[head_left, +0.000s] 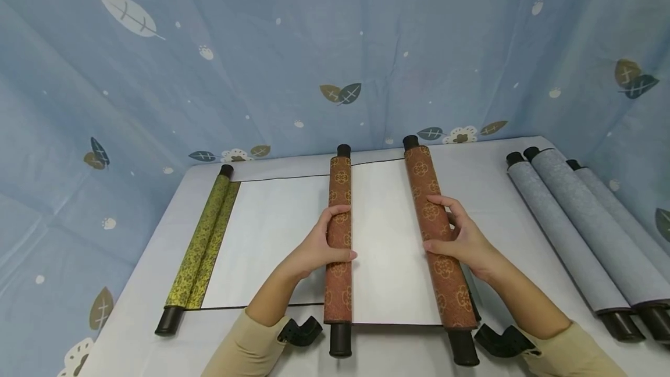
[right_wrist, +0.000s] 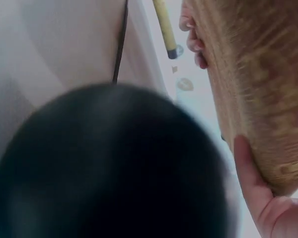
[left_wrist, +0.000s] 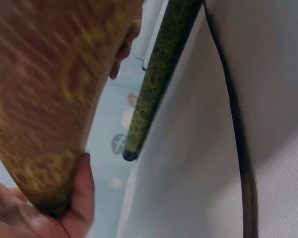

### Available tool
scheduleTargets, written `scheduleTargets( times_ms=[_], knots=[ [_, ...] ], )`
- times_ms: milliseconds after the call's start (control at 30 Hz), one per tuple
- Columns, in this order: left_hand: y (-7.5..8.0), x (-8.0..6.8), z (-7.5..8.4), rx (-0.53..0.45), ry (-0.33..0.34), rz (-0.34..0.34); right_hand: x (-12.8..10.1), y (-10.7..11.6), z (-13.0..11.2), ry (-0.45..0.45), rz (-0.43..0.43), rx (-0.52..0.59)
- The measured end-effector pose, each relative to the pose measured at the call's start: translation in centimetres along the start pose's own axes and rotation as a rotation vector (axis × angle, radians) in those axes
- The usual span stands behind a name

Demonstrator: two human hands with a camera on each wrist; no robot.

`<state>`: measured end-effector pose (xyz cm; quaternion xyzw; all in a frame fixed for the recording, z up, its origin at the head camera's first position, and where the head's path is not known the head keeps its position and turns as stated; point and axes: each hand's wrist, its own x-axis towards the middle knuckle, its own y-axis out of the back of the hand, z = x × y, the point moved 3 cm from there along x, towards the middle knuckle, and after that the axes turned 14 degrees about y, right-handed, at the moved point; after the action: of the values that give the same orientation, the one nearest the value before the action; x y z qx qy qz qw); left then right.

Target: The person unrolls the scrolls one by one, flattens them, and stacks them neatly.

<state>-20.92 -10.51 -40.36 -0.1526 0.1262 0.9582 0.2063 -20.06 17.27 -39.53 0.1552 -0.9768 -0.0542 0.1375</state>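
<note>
A hanging scroll with two red-brown, gold-patterned rolls is partly unrolled, a white sheet (head_left: 386,237) showing between them. My left hand (head_left: 316,246) grips the left roll (head_left: 338,295) around its middle, thumb and fingers on either side. My right hand (head_left: 467,243) holds the right roll (head_left: 432,223) the same way; that roll leans, its top tilted left. Both rolls have black end caps. To the left, a yellow-green patterned roll (head_left: 201,249) lies with its own white sheet (head_left: 277,237) spread toward the red-brown rolls; its far side is hidden. The left wrist view shows the red-brown roll close up.
Several grey rolls (head_left: 570,237) with black caps lie side by side at the right of the white table (head_left: 487,173). A blue leaf-print cloth (head_left: 293,45) hangs behind the table. Black wrist mounts (head_left: 300,331) sit on both sleeves. A dark round shape (right_wrist: 109,168) fills much of the right wrist view.
</note>
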Motion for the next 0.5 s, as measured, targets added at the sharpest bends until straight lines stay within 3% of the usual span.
scheduleTargets(
  times_ms=[233,500],
  knots=[
    [0.4,0.2,0.1,-0.002,-0.002,0.072,0.0,0.4,-0.1,0.07,-0.016,-0.053],
    [1.0,0.0,0.0,-0.007,0.011,0.109,0.0,0.8,-0.4,0.026,-0.044,-0.052]
  ],
)
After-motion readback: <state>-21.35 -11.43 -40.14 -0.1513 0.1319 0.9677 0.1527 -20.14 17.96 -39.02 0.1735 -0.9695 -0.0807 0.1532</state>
